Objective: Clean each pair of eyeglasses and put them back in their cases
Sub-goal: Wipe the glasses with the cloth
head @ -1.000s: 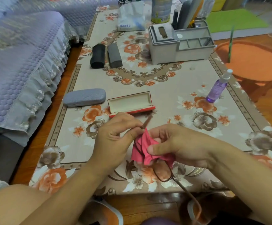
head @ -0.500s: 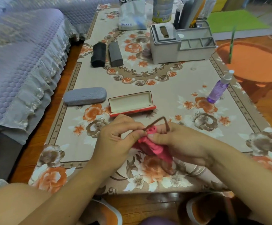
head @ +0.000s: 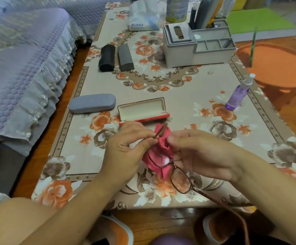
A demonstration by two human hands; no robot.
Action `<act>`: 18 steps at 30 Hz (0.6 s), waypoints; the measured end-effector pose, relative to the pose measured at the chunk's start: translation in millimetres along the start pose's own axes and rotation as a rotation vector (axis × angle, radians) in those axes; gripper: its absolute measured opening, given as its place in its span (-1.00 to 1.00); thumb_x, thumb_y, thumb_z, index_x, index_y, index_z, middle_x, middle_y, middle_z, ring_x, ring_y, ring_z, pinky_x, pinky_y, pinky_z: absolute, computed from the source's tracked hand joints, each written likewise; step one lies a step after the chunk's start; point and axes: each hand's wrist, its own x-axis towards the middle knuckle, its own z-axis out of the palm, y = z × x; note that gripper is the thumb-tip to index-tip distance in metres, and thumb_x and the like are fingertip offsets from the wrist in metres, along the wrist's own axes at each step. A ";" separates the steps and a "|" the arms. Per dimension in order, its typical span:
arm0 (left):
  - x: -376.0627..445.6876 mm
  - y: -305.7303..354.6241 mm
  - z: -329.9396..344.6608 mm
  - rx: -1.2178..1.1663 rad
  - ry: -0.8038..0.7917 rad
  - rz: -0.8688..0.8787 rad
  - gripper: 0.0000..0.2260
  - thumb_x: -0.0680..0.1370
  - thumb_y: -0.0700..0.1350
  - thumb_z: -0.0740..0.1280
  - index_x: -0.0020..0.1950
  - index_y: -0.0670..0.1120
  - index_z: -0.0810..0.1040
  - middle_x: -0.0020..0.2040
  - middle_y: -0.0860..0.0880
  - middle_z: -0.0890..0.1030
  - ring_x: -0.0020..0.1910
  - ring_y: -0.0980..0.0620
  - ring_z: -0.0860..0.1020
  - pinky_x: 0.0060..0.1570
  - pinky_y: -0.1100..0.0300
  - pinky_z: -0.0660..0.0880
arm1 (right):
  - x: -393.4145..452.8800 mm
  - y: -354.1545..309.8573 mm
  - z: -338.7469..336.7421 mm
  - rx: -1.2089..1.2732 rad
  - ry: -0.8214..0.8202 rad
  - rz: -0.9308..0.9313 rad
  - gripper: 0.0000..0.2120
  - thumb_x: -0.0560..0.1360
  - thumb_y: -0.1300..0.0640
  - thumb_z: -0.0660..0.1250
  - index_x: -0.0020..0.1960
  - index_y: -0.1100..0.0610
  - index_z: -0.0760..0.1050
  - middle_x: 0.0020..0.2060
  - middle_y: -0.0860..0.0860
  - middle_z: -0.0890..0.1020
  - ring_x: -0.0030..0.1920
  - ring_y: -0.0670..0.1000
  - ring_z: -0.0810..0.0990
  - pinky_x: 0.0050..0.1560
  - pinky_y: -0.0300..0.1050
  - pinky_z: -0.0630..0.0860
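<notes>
Left hand (head: 126, 147) grip pinches temple of brown-framed eyeglasses (head: 180, 179); right hand (head: 202, 154) grip holds pink cleaning cloth (head: 158, 156) against one lens. Glasses held above surface (head: 187, 96), near open red case (head: 142, 109); gray case (head: 92, 103) beside it.

Can't see much of the glasses (head: 181, 181): the red cloth (head: 158, 156) covers one lens, and the right hand (head: 202, 154) hides the bridge area behind its fingers (head: 182, 138). The near temple arm trails off the bottom edge. Left hand (head: 126, 149) covers the hinge end it's pinching. The can (head: 177, 9) and white bag (head: 143, 15) at the far end of the tabletop (head: 187, 96) get cut by the top edge; the bag's print is too small to read. Sofa (head: 19, 50) is blurry and runs off the left.
</notes>
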 end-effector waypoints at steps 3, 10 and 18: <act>1.6 0.9 -1.7 0.027 0.021 0.024 -0.82 0.49 -0.18 0.49 -0.02 0.09 0.66 -0.10 0.01 0.65 0.00 -0.02 0.58 0.09 0.22 0.49 | -1.9 -4.4 2.3 0.125 -0.022 0.013 -0.49 0.67 -0.08 0.14 0.34 0.32 0.52 0.20 0.29 0.62 0.27 0.25 0.57 0.39 0.12 0.45; 2.1 0.9 2.1 0.075 0.039 0.045 -0.87 0.52 -0.10 0.40 0.00 0.08 0.70 -0.09 0.15 0.63 0.01 0.01 0.56 0.06 0.22 0.48 | 3.0 2.4 20.8 -0.009 0.132 -0.113 -0.75 0.53 0.46 0.30 0.20 0.43 0.48 -0.06 0.35 0.66 -0.12 0.22 0.68 -0.07 0.03 0.65; -1.7 5.4 7.9 0.193 -0.017 0.093 -0.85 0.52 -0.07 0.41 -0.02 -0.08 0.74 -0.17 0.01 0.63 0.02 0.03 0.51 0.06 0.29 0.42 | -4.8 8.2 38.7 -0.558 0.300 -0.177 -0.83 0.42 0.38 0.46 -0.13 0.13 0.62 -0.31 0.03 0.65 -0.26 0.00 0.62 -0.16 -0.12 0.56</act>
